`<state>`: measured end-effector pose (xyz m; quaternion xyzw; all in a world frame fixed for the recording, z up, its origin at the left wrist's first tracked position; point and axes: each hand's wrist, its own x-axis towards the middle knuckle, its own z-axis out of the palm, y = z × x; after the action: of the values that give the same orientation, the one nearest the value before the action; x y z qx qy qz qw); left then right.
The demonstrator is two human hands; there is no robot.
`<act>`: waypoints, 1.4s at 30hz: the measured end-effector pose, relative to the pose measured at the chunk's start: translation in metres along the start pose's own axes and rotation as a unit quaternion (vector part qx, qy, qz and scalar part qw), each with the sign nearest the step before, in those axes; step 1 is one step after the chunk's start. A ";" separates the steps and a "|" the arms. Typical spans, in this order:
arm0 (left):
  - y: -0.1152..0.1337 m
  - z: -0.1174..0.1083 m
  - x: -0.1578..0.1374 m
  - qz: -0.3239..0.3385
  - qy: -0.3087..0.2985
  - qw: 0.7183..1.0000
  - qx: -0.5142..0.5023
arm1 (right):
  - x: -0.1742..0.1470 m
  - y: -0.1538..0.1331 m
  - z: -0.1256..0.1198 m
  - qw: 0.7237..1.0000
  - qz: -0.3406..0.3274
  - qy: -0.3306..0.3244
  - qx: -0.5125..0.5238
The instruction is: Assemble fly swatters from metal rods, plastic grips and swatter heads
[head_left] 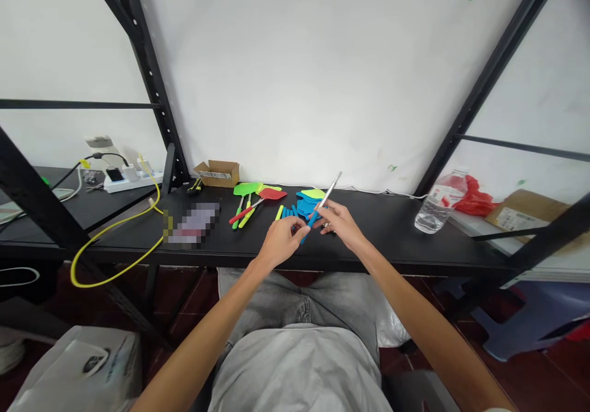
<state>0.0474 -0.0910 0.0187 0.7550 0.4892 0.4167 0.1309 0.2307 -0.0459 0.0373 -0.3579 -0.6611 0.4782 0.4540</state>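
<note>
Between my hands is a spatula handle with a blue grip (313,219) and a bare metal rod (332,186) pointing up and to the right. My left hand (284,238) pinches the lower end of the blue grip. Higher up, my right hand (340,221) has its fingers closed around the handle near where grip meets rod. Behind my hands lie blue spatula heads (306,206) and a yellow-green head (314,194). Several loose blue grips (288,212) and a yellow grip (279,213) lie beside them, partly hidden by my left hand.
To the left on the black table (378,240) lie a red spatula (273,195) and green (247,188) and yellow ones. An open cardboard box (218,173), a yellow cable (99,232) and a blurred-out item (193,222) are farther left. A clear bottle (433,212) stands right.
</note>
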 end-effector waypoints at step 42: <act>-0.026 -0.007 0.001 -0.018 0.077 0.996 0.052 | 0.054 -0.034 -0.016 0.969 -0.113 0.218 -0.041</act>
<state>0.0252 -0.0790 0.0076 0.7177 0.5324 0.4446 0.0609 0.2268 -0.0020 0.0863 -0.3946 -0.6013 0.3071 0.6232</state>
